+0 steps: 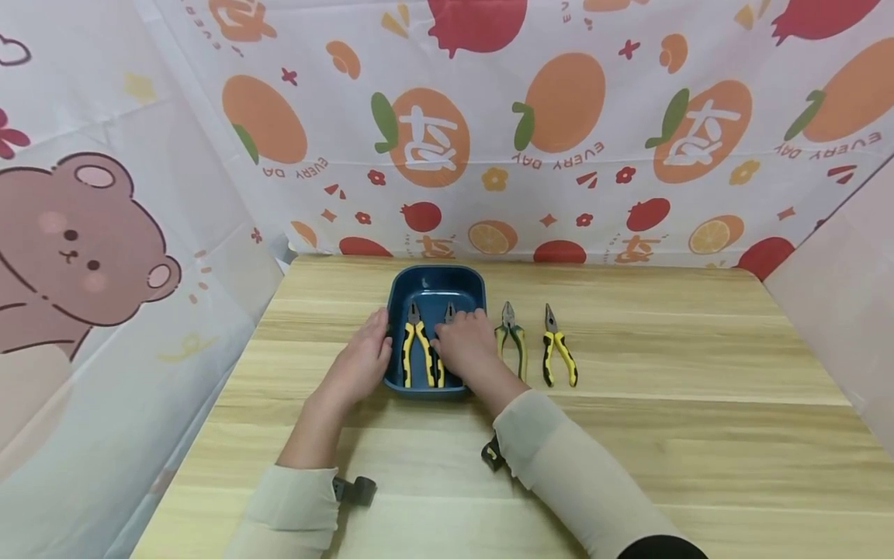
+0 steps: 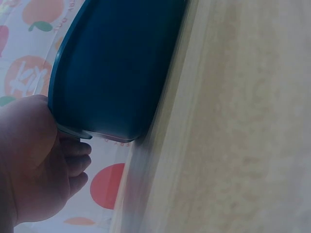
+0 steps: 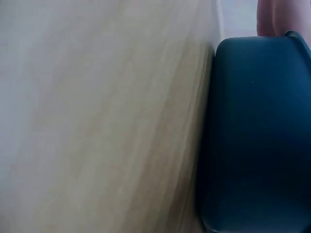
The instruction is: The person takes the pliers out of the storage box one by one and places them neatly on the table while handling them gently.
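A dark blue tray (image 1: 436, 273) sits on the table with two pairs of yellow-and-black pliers inside. One pair of pliers (image 1: 417, 341) lies on the tray's left side, its nose pointing away. My left hand (image 1: 359, 361) rests along the tray's outer left wall, fingers fairly straight; the left wrist view shows that hand (image 2: 36, 160) right at the rim. Over the tray's right half, my right hand (image 1: 466, 341) grips the second pliers (image 1: 450, 313), covering most of the handles. In the right wrist view the tray's front wall (image 3: 257, 136) hides the right hand.
To the right of the tray, green-and-yellow pliers (image 1: 511, 338) and yellow-and-black needle-nose pliers (image 1: 556, 353) lie on the wooden table (image 1: 663, 435). A fruit-printed curtain (image 1: 559, 186) hangs behind the table's far edge, and a bear-printed one (image 1: 91, 248) at the left.
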A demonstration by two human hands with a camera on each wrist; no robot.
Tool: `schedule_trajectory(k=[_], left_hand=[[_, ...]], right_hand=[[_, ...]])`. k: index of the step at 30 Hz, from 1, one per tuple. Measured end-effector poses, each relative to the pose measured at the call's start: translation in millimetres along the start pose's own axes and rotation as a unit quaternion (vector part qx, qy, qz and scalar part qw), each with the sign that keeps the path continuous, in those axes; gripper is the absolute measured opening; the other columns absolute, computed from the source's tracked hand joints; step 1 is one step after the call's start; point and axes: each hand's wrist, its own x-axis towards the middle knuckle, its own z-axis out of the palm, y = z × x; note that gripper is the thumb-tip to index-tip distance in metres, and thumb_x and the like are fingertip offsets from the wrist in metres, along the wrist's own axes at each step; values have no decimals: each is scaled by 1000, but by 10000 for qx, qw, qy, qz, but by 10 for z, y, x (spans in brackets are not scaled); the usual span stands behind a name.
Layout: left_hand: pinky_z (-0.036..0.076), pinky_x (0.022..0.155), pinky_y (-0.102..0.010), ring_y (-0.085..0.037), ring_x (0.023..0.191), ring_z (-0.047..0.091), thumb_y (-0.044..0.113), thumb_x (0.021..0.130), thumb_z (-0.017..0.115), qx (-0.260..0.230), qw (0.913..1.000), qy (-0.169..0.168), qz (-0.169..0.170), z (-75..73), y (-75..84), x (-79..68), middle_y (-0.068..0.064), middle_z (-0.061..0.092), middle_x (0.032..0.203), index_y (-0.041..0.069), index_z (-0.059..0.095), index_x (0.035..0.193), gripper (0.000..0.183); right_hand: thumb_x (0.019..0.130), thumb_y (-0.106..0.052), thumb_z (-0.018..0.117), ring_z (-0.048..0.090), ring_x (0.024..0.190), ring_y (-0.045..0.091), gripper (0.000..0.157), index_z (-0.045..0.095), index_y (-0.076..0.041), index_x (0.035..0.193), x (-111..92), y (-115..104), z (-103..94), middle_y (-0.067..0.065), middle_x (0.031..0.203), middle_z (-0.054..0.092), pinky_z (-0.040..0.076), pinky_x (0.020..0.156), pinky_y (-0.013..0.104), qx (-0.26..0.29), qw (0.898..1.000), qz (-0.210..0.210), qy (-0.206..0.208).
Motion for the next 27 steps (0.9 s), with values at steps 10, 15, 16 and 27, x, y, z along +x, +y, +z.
schedule_trajectory(k=[10,15,16,27], left_hand=[[18,123,-51,-29,153,12,25,106,34,0,10000,-4,9,-7,-4,9,-13,11,165,5,9,158,60],[18,123,-51,-29,153,11,25,107,34,-17,10000,-47,3,-12,12,-3,-13,11,165,5,9,158,60],[17,123,-51,-29,153,11,25,107,34,-24,10000,-54,1,-12,13,-5,-12,10,165,5,9,158,60],[18,123,-52,-29,153,11,26,107,33,-26,9999,-98,-70,-4,17,4,-12,10,166,7,7,158,60]], right_hand=[[96,-61,46,54,107,23,52,52,-31,139,41,23,-16,7,128,61,40,91,42,595,9982,46,-110],[87,-65,59,51,106,25,50,55,-29,122,33,41,-13,8,121,60,42,91,42,1335,9907,182,183],[87,-63,61,50,104,25,48,54,-30,120,28,46,-12,8,119,59,43,91,41,1498,9882,223,233],[86,-41,68,55,108,28,66,39,-23,142,-33,119,-17,9,134,55,50,98,47,3434,9299,658,1145]])
